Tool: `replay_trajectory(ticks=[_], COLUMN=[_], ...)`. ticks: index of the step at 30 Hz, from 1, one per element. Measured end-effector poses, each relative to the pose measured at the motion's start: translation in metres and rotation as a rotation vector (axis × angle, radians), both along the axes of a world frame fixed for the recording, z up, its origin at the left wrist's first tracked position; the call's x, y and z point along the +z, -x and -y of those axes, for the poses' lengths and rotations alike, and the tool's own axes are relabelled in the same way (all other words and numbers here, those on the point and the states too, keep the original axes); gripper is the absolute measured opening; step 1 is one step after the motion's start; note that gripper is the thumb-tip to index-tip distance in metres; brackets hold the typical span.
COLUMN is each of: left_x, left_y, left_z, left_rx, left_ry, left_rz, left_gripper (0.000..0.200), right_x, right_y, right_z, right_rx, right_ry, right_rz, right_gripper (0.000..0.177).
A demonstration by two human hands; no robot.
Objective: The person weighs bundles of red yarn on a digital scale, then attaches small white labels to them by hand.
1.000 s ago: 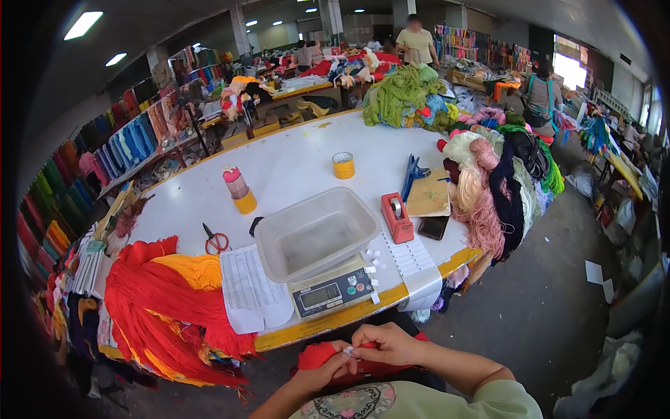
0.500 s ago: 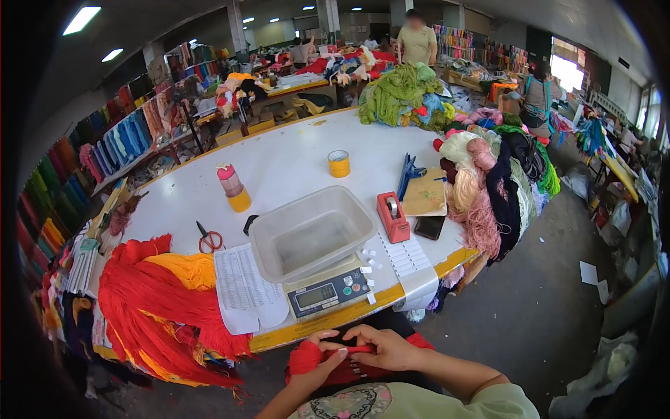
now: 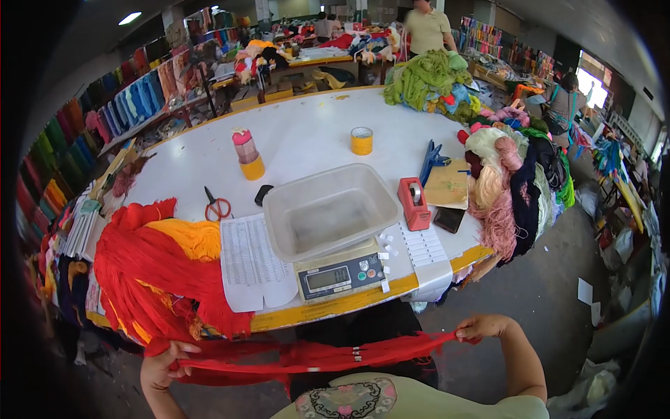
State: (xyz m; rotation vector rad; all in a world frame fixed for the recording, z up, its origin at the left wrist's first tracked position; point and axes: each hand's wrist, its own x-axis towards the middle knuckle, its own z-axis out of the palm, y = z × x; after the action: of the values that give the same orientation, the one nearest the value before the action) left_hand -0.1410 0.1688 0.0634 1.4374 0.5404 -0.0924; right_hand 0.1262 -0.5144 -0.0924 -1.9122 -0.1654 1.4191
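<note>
A red yarn skein (image 3: 314,357) is stretched sideways over my lap, with small white tags around its strands. At its left end, my left hand (image 3: 169,361) is closed, the loop passing round it. The fingers of my right hand (image 3: 486,326) pinch the other end. In front of the skein, at the table edge, a digital scale (image 3: 338,279) carries a grey plastic tub (image 3: 328,213). Beside the scale lies a printed sheet (image 3: 251,262). A heap of red yarn (image 3: 153,272) with orange yarn (image 3: 188,237) hangs over the edge near my left hand.
On the white table (image 3: 300,133) are scissors (image 3: 216,206), a yellow tape roll (image 3: 361,141), a red tape dispenser (image 3: 414,204), a phone (image 3: 448,219) and a label strip (image 3: 426,251). Yarn piles (image 3: 513,188) line the right side. A person (image 3: 428,31) stands beyond the table.
My hands have moved wide apart, from close together in front of my body. The red skein, bunched between them before, is now drawn out lengthwise. The camera view has shifted slightly.
</note>
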Motion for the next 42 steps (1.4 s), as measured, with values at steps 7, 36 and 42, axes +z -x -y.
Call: replay_trajectory(ticks=[7,36,42], left_x=[-0.019,-0.062,-0.059], left_y=[-0.037,-0.153,-0.146], left_z=[0.067,0.183,0.197], left_rx=[0.111,-0.356,-0.056], left_ry=[-0.567,0.377,-0.003], left_rz=[0.254,0.607,0.552], left_gripper=[0.055,0.069,0.027], right_x=[0.019,0.104,0.106], right_y=[0.024,0.038,0.047], right_z=[-0.106,-0.331,-0.331], right_rx=[0.484,-0.177,-0.152], right_ry=[0.201,-0.937,-0.863], right_rz=[1.189,0.668,0.909], right_gripper=[0.028,0.012,0.014])
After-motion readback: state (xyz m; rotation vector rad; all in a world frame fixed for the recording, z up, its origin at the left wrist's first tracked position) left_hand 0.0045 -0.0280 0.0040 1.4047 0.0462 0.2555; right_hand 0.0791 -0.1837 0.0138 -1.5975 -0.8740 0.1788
